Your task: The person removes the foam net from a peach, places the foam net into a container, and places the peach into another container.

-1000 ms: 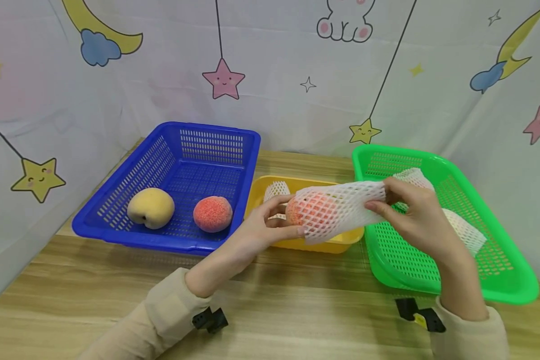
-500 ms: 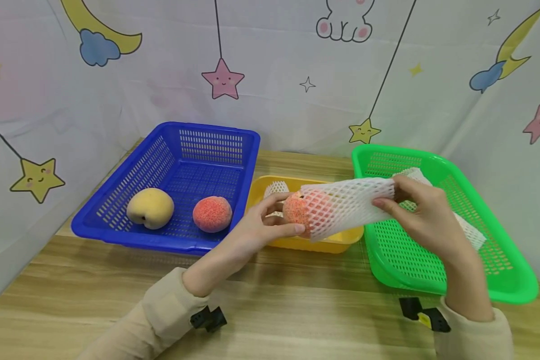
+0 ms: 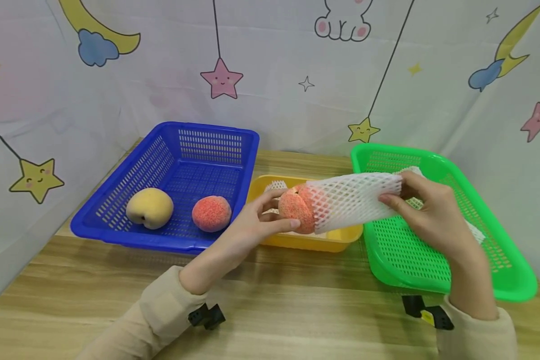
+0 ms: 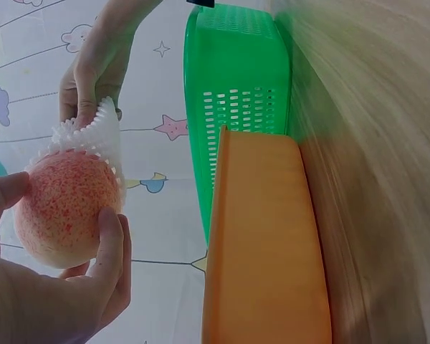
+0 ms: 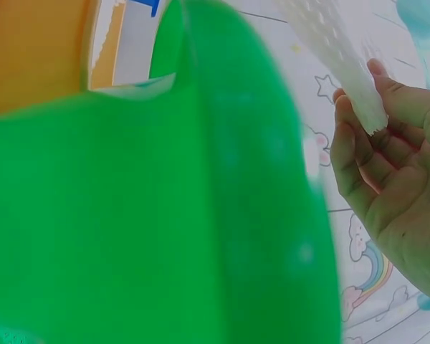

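A speckled pink-red peach [image 3: 293,210] is held by my left hand [image 3: 256,216], thumb in front and fingers behind. White foam fruit netting [image 3: 353,200] covers only the peach's right part and stretches out to the right. Its far end is pinched between thumb and fingers of my right hand [image 3: 436,212]. In the left wrist view most of the peach [image 4: 68,208] shows bare, with the netting [image 4: 93,143] round its far side. The right wrist view shows the narrow end of the netting [image 5: 365,104] at my right fingertips. Both hands are above the yellow basket [image 3: 315,244].
At left, a blue basket [image 3: 162,245] holds a yellow peach [image 3: 150,208] and a red peach [image 3: 211,213]. The green basket [image 3: 400,280] at right contains netting pieces [image 3: 474,231]. More netting [image 3: 275,186] lies in the yellow basket. A printed curtain [image 3: 279,115] hangs behind the wooden table [image 3: 297,305].
My right hand has moved right and slightly up, drawing the netting along. More of the peach is uncovered on its left side. My left hand has shifted slightly left with the peach.
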Demonstrator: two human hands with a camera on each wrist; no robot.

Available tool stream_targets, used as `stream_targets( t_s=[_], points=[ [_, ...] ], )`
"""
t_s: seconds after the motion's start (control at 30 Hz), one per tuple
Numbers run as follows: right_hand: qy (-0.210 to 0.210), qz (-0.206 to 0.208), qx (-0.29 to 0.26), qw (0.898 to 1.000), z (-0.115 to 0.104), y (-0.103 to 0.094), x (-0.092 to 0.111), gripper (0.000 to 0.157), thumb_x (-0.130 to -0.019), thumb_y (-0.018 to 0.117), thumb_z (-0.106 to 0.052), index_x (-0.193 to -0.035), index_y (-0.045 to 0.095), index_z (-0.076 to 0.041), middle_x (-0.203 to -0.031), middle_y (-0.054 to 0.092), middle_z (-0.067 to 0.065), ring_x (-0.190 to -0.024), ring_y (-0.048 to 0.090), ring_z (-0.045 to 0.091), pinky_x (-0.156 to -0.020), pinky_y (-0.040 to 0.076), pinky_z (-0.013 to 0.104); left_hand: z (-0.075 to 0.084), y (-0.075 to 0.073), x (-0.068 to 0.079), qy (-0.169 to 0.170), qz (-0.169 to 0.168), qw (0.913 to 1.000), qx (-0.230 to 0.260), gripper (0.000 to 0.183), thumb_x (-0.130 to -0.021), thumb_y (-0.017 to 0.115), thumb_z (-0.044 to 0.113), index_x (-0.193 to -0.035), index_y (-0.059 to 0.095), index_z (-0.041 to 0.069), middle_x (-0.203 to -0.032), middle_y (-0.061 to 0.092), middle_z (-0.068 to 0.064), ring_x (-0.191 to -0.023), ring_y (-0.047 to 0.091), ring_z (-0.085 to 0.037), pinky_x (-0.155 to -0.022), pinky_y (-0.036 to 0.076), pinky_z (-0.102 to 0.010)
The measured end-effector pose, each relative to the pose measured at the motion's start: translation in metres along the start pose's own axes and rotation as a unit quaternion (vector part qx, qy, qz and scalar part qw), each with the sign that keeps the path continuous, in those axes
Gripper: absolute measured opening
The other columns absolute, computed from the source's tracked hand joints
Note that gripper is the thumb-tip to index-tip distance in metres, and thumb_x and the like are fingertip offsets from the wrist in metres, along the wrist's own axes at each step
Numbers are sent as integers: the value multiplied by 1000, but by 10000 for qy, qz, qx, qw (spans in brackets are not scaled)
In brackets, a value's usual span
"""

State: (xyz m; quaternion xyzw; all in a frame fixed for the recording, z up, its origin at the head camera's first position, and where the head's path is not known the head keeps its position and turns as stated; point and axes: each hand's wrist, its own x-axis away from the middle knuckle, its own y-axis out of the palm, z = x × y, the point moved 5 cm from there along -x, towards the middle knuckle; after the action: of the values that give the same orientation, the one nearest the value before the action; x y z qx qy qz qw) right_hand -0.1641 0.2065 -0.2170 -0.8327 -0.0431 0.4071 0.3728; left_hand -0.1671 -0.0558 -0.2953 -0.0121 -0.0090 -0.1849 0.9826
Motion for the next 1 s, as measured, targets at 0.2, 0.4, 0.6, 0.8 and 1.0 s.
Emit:
stream_targets(
  t_s=[0.2,0.4,0.6,0.8,1.0],
  points=[
    [8,117,174,9998,3,-3,-1,15,-77,74,5,-86,63,0,-80,65,-2,-77,58,-14,-68,47,6,3,-4,0,81,109,9999,32,52,-85,69,14,-133,51,22,-124,58,-9,-106,62,-20,-91,49,-32],
    [173,150,275,9994,6,-5,0,9,-83,70,-1,-89,63,-1,-81,65,-1,-76,57,-12,-68,46,6,7,-12,0,198,216,9994,179,55,-85,66,13,-137,46,15,-129,57,-13,-107,61,-20,-91,50,-32],
    [447,292,620,9966,8,-4,0,9,-82,67,3,-90,63,0,-80,63,3,-76,51,-14,-64,41,6,21,-30,3,312,333,9985,300,57,-85,65,13,-138,42,14,-134,56,-12,-113,57,-19,-95,49,-35],
    [628,-77,1568,9856,7,14,-4,13,-87,62,-4,-99,65,-1,-89,69,13,-76,59,13,-64,47,26,42,-65,13,291,720,9966,-291,57,-87,66,18,-138,40,16,-132,55,-7,-111,58,-20,-96,49,-38],
    [436,-172,2194,9745,0,33,-5,13,-85,67,-6,-97,65,-2,-86,69,11,-70,58,23,-57,45,36,61,-90,29,177,1356,9719,-1917,60,-85,70,32,-137,43,17,-131,55,-5,-109,55,-25,-88,47,-38]
  ],
)
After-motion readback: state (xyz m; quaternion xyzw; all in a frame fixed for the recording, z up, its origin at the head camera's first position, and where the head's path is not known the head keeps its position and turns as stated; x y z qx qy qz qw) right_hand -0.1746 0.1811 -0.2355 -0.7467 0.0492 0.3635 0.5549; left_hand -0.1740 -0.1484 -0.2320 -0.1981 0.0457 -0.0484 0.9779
